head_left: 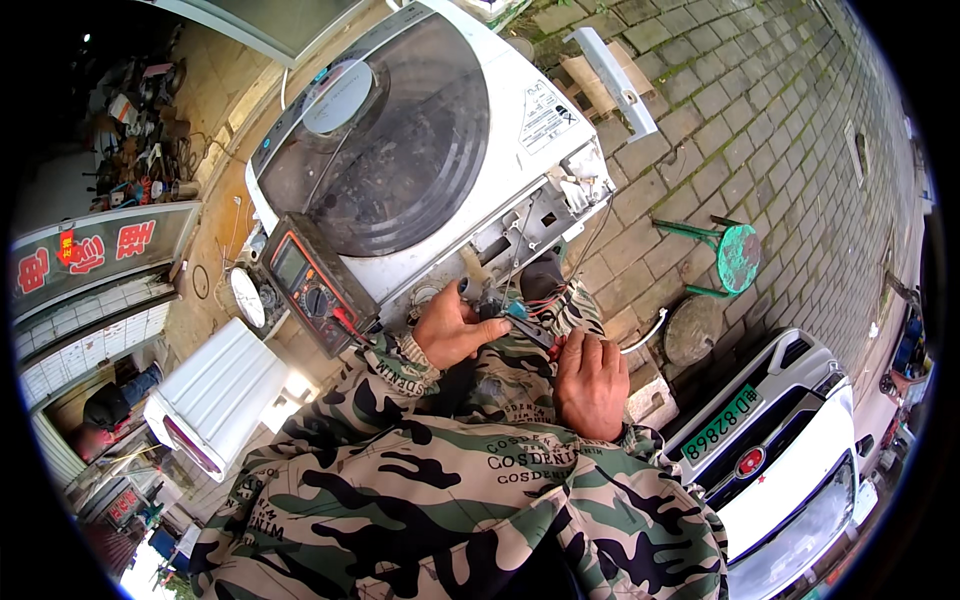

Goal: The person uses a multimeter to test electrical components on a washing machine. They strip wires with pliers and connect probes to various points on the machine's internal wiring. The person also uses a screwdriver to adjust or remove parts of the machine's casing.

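Observation:
My left hand (pixel 452 328) is closed, with thumb and fingers pinching a small dark part (pixel 488 303) that has a bluish piece and thin wires beside it. Knuckles up, my right hand (pixel 592 382) is closed on a slim dark metal tool (pixel 532 332) with a bit of red at its grip. The tool's tip reaches toward the part in my left hand; its exact kind cannot be made out. Red and dark wires (pixel 545 300) run from there to the opened edge of a white top-loading washing machine (pixel 500 85). Its round, dark see-through lid (pixel 420 150) faces me.
A multimeter (pixel 308 285) in a red-and-dark case leans against the washing machine at left. A green stool (pixel 738 258) and a round stone-like slab (pixel 693 330) stand right. A white metal strip (pixel 612 85) lies beyond. A white car (pixel 780 440) is parked at lower right.

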Motion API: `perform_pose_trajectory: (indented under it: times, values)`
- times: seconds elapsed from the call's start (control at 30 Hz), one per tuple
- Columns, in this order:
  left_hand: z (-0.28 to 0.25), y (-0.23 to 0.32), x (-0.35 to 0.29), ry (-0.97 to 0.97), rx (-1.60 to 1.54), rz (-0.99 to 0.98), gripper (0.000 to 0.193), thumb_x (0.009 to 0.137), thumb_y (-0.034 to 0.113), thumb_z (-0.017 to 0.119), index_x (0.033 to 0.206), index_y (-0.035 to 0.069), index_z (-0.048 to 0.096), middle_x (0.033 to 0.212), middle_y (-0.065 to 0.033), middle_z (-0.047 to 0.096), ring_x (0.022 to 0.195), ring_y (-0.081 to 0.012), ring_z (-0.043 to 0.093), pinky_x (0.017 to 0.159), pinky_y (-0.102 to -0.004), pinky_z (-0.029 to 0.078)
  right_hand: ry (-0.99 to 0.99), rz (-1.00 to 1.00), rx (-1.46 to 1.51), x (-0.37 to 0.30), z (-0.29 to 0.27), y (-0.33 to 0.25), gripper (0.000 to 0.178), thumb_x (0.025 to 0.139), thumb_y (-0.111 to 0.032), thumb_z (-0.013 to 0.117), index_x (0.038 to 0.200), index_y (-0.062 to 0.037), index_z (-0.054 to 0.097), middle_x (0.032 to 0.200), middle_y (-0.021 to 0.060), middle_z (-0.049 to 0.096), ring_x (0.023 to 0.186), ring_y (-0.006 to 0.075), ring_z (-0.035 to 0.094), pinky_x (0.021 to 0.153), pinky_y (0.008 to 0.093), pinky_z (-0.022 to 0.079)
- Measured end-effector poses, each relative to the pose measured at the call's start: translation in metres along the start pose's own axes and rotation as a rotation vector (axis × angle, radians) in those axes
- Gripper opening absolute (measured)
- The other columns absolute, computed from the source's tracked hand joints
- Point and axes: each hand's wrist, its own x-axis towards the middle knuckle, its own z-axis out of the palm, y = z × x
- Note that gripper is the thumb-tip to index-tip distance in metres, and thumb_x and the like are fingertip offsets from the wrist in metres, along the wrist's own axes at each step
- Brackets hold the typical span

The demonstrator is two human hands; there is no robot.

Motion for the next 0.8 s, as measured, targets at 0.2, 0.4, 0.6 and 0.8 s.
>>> perform_pose_trajectory:
  times: [0.2, 0.4, 0.6, 0.8]
  values:
    - [-0.001, -0.002, 0.002, 0.002, 0.054, -0.018, 0.067, 0.087, 0.027, 0.083, 0.126, -0.008, 0.043, 0.073, -0.0062, 0.066, 0.054, -0.0096, 0.058, 0.048, -0.0254, 0.047, -0.017, -0.010, -0.059, 0.000, -0.003, 0.000, 0.030, 0.091, -0.013, 0.064, 0.108, 0.0118, 0.064, 0.088, 0.0160, 0.062, 0.078, 0.0276, 0.059, 0.064, 0.0383, 0.048]
    - [0.001, 0.001, 0.001, -0.007, 0.011, 0.010, 0.066, 0.089, 0.024, 0.081, 0.129, -0.008, 0.040, 0.079, -0.0077, 0.066, 0.057, -0.0100, 0.059, 0.048, -0.0260, 0.048, -0.045, 0.008, -0.064, 0.003, -0.006, -0.004, 0.028, 0.090, -0.010, 0.063, 0.107, 0.0119, 0.064, 0.087, 0.0156, 0.063, 0.075, 0.0265, 0.060, 0.063, 0.0375, 0.048]
    - [0.000, 0.008, 0.000, -0.053, -0.012, 0.049, 0.055, 0.095, 0.021, 0.074, 0.125, -0.009, 0.038, 0.081, -0.0073, 0.065, 0.059, -0.0114, 0.059, 0.051, -0.0270, 0.049, 0.032, -0.052, -0.043, 0.007, 0.003, 0.002, 0.029, 0.088, -0.010, 0.064, 0.107, 0.0119, 0.064, 0.085, 0.0149, 0.062, 0.073, 0.0259, 0.059, 0.062, 0.0379, 0.049]
    - [-0.001, 0.007, 0.001, -0.062, -0.037, 0.002, 0.060, 0.094, 0.021, 0.075, 0.129, -0.008, 0.035, 0.085, -0.0093, 0.066, 0.061, -0.0119, 0.059, 0.052, -0.0279, 0.049, -0.104, -0.012, -0.020, -0.004, 0.002, -0.003, 0.030, 0.088, -0.011, 0.063, 0.109, 0.0108, 0.063, 0.085, 0.0132, 0.060, 0.073, 0.0264, 0.059, 0.063, 0.0375, 0.049]
